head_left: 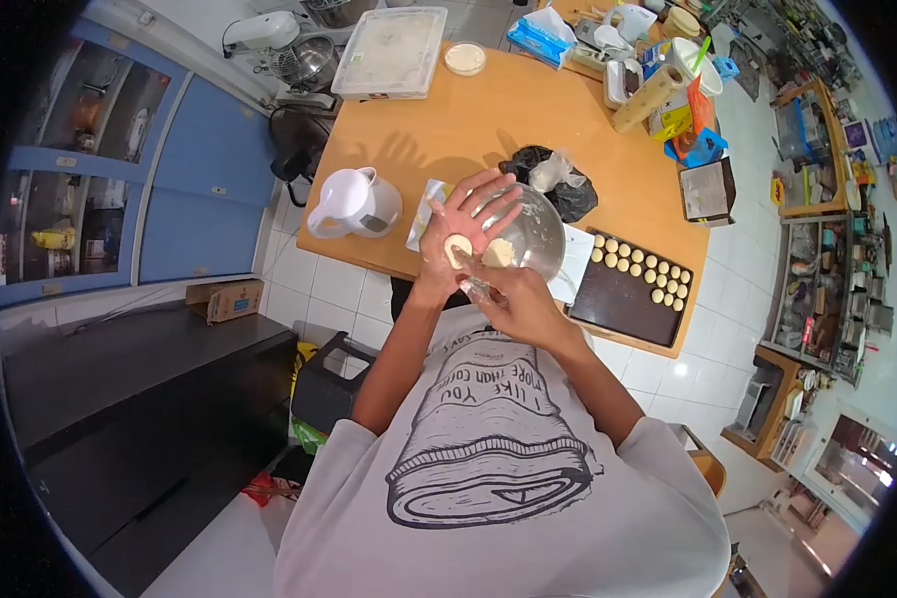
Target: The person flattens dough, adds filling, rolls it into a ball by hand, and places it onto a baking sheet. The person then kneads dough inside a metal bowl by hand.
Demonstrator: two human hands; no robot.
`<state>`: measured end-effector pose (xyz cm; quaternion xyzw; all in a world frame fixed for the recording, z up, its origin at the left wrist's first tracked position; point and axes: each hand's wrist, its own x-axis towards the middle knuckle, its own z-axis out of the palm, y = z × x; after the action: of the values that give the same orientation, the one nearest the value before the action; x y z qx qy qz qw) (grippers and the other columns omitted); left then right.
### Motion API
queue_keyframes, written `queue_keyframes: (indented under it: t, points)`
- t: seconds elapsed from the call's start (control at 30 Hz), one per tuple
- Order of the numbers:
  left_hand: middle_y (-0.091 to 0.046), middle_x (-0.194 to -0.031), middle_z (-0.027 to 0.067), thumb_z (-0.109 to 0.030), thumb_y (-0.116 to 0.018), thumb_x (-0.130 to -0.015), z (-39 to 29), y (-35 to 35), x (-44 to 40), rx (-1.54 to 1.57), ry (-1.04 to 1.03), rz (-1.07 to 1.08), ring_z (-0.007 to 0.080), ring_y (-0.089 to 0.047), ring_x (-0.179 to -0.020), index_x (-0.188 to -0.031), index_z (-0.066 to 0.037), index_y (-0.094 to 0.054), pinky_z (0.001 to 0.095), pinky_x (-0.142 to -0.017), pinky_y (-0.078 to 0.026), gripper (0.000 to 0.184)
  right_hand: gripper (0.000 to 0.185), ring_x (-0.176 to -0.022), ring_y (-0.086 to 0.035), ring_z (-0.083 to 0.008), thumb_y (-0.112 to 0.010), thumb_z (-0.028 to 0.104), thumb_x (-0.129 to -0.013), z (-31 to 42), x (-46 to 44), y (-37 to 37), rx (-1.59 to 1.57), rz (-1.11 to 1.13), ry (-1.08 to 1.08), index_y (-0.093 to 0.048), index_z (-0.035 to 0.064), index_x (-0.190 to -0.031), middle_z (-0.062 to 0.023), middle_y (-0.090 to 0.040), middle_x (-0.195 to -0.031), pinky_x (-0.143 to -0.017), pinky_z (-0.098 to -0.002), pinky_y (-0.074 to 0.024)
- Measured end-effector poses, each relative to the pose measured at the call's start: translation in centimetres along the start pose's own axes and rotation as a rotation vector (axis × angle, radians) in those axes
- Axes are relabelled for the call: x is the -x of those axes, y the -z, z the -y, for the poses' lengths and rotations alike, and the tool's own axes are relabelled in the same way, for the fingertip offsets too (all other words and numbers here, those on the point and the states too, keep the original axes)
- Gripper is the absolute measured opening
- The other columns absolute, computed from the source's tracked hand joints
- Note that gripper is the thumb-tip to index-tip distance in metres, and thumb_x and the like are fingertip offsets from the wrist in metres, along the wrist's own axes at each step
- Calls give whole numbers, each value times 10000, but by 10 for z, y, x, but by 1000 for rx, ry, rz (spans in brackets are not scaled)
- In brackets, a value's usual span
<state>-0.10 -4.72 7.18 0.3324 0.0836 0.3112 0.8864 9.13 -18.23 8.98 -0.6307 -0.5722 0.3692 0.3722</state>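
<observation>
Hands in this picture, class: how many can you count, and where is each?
2. The left hand is open, palm up, with pale dough on it. The right hand is close beside it, near the metal bowl.

Brightly lit room, soft hand shadows cast on the tabletop (pixel 568 110) beyond the left hand (pixel 455 234), glare caught on floor tiles (pixel 680 367) right of the grip, outer surroundings bowed by wide-angle distortion, corners blackened.
</observation>
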Motion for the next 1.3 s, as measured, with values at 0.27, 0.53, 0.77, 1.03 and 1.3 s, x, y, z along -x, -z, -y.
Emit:
queue_keyframes:
  t: [0.27, 0.53, 0.77, 1.03, 1.3]
  points:
    - [-207, -1711, 233, -977, -514, -741, -5, -4, -3, 276, 38, 17, 422, -190, -1588, -1690, -142, -150, 612, -1299, -152, 1315, 519, -629, -537, -93, -650, 125, -1041, -2, -3, 16, -774, 17, -88, -522, 77, -1542, -9, -600, -711, -603, -275, -457]
    - [-243, -1707, 212, -858, -501, -886, 11, 3, -12, 307, 17, -2, 403, -231, -1582, -1676, -90, -196, 596, -1296, -180, 1143, 695, -609, -538, -38, -622, 31, -1019, -2, -2, -1, -603, 16, -168, -371, 169, -1652, 25, -620, -686, -550, -231, -420]
    - [-315, -1659, 239, -725, -489, -994, 21, 17, -15, 296, -20, -45, 425, -296, -1548, -1636, -42, -276, 640, -1274, -230, 961, 655, -585, -618, -200, -715, 130, -960, -25, 2, -14, -211, -9, -32, -488, 114, -1574, -100, -635, -649, -629, -358, -507]
    - [-398, -1592, 253, -748, -445, -1000, 16, 19, -14, 272, 22, -61, 453, -360, -1498, -1575, 12, -345, 662, -1240, -285, 959, 549, -611, -662, -392, -696, 258, -959, -2, -6, -1, 70, -15, -69, -597, 99, -1475, -190, -651, -655, -632, -512, -519]
    - [-355, -1639, 254, -844, -431, -938, 7, 21, -8, 395, 246, 143, 454, -368, -1505, -1659, -82, -255, 626, -1215, -341, 1064, 454, -595, -610, -165, -696, 143, -981, -16, -15, 23, -337, 113, -37, -644, 55, -1424, -152, -655, -720, -609, -356, -504]
